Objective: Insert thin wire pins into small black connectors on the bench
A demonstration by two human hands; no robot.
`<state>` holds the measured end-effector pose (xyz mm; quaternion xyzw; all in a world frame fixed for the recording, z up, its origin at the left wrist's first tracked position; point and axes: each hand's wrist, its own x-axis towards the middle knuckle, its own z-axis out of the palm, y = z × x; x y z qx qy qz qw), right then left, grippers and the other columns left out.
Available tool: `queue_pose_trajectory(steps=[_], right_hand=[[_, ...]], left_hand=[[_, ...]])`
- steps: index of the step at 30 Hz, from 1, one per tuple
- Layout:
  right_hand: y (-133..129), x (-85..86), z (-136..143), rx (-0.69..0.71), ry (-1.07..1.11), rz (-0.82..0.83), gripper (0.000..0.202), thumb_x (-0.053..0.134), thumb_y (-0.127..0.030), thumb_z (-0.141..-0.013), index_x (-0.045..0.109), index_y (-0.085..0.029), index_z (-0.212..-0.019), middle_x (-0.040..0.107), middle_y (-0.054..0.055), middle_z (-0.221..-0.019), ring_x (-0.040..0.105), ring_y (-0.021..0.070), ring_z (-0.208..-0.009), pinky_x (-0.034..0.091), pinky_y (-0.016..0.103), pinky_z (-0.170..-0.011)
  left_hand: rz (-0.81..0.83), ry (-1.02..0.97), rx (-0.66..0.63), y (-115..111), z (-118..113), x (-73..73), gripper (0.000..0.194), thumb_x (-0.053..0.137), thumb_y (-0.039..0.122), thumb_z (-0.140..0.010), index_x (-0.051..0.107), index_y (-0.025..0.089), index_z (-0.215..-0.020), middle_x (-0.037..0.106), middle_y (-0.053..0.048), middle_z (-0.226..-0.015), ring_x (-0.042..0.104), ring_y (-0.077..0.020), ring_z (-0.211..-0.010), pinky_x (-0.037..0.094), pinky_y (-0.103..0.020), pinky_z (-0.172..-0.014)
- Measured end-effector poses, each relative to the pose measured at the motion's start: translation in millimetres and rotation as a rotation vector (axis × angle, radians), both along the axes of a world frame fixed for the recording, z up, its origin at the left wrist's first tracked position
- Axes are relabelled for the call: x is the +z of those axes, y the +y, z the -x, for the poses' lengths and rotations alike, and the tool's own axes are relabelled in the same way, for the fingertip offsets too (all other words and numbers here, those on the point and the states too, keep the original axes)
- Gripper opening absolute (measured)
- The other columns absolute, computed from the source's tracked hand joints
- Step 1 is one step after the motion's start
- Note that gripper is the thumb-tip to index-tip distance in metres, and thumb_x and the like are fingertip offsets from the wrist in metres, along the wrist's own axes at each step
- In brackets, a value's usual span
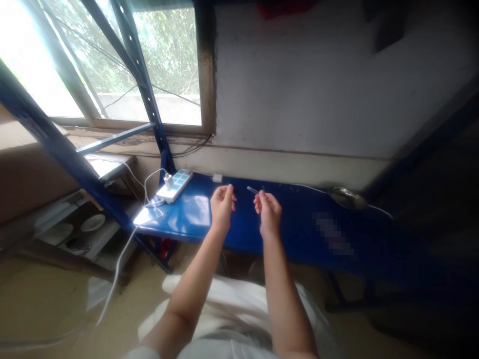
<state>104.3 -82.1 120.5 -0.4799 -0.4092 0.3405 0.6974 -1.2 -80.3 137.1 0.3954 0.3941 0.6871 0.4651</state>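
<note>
My right hand [270, 212] pinches a small clear tube-like piece [253, 190] between thumb and fingers, its free end pointing left. My left hand [222, 207] is closed in a pinch a short way to the left. A tiny dark spot shows by its fingertips, but I cannot make out what, if anything, it holds. Both hands are apart, above the blue shelf [247, 237]. Several tiny pieces [292, 188] lie on the shelf's back part, beyond my right hand.
A white power strip [177, 186] with a plugged-in charger stands at the shelf's left end. Near the wall are a small white box [217, 178] and a shiny metal dish [348, 198]. A white cable [118, 269] hangs down left. A blue upright [144, 82] rises by the window.
</note>
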Motion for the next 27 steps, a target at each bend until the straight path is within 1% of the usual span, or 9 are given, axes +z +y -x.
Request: queue_pose_trajectory(steps=[2, 3, 5, 9, 12, 17, 21, 27], right_hand=[[2.3, -1.4, 2.2, -0.045, -0.022, -0.015, 0.037, 0.055, -0.053, -0.071, 0.058, -0.016, -0.071, 0.061, 0.002, -0.067, 0.050, 0.0095, -0.054, 0.038, 0.021, -0.048], [2.9, -1.9, 3.7, -0.039, -0.039, -0.025, 0.037, 0.056, -0.053, -0.071, 0.060, -0.016, -0.073, 0.062, 0.003, -0.070, 0.052, 0.0105, -0.058, 0.040, 0.022, -0.051], [3.1, -3.1, 6.6, 0.025, -0.080, -0.039, 0.036, 0.058, -0.052, -0.070, 0.061, -0.017, -0.077, 0.064, 0.004, -0.073, 0.055, 0.0122, -0.063, 0.042, 0.023, -0.055], [2.1, -5.9, 7.2, 0.207, -0.175, -0.030, 0.034, 0.059, -0.051, -0.071, 0.063, -0.018, -0.080, 0.062, 0.002, -0.072, 0.056, 0.0135, -0.065, 0.043, 0.025, -0.058], [2.0, -6.4, 3.2, 0.264, -0.267, -0.047, 0.033, 0.057, -0.050, -0.074, 0.063, -0.019, -0.083, 0.062, 0.003, -0.075, 0.056, 0.0144, -0.068, 0.044, 0.026, -0.061], [2.0, -2.6, -1.6, 0.257, -0.433, -0.134, 0.030, 0.054, -0.047, -0.078, 0.064, -0.019, -0.081, 0.061, 0.005, -0.084, 0.056, 0.0158, -0.076, 0.044, 0.026, -0.064], [1.1, -0.9, -1.5, 0.239, -0.500, -0.136, 0.031, 0.054, -0.047, -0.078, 0.064, -0.018, -0.077, 0.059, 0.005, -0.079, 0.055, 0.0148, -0.071, 0.044, 0.026, -0.061], [3.1, -6.4, -0.8, 0.283, -0.532, -0.136, 0.028, 0.056, -0.044, -0.077, 0.063, -0.017, -0.076, 0.058, 0.003, -0.071, 0.054, 0.0133, -0.065, 0.045, 0.025, -0.061]], left_hand=[[0.019, 0.051, -0.051, -0.5, -0.5, -1.3, 0.036, 0.066, 0.047, -0.068, 0.055, 0.014, -0.077, 0.050, 0.005, -0.054, 0.039, -0.0019, -0.036, 0.028, -0.015, -0.035], [0.027, 0.074, -0.078, -0.8, -1.2, -2.1, 0.036, 0.068, 0.047, -0.066, 0.056, 0.013, -0.077, 0.051, 0.005, -0.054, 0.040, -0.0021, -0.036, 0.028, -0.015, -0.035], [0.034, 0.098, -0.114, -1.3, -2.8, -4.1, 0.037, 0.069, 0.046, -0.065, 0.058, 0.013, -0.077, 0.052, 0.004, -0.055, 0.041, -0.0023, -0.037, 0.029, -0.015, -0.035], [0.018, 0.099, -0.120, -1.0, -4.0, -6.9, 0.038, 0.068, 0.047, -0.066, 0.057, 0.013, -0.077, 0.052, 0.004, -0.054, 0.041, -0.0023, -0.037, 0.030, -0.015, -0.036], [-0.001, 0.079, -0.122, -0.1, -3.0, -8.2, 0.038, 0.064, 0.049, -0.069, 0.056, 0.014, -0.076, 0.048, 0.006, -0.053, 0.040, -0.0021, -0.037, 0.030, -0.015, -0.037], [-0.024, 0.024, -0.138, 0.8, -1.9, -10.1, 0.034, 0.062, 0.048, -0.072, 0.054, 0.015, -0.078, 0.044, 0.007, -0.053, 0.040, -0.0024, -0.037, 0.029, -0.015, -0.037], [-0.028, 0.015, -0.117, 1.1, -2.6, -11.7, 0.031, 0.063, 0.044, -0.073, 0.054, 0.016, -0.082, 0.043, 0.007, -0.052, 0.039, -0.0024, -0.037, 0.029, -0.015, -0.037], [-0.061, 0.022, -0.096, 2.8, -3.0, -16.6, 0.027, 0.063, 0.040, -0.074, 0.056, 0.016, -0.084, 0.042, 0.007, -0.053, 0.036, -0.0021, -0.037, 0.029, -0.015, -0.036]])
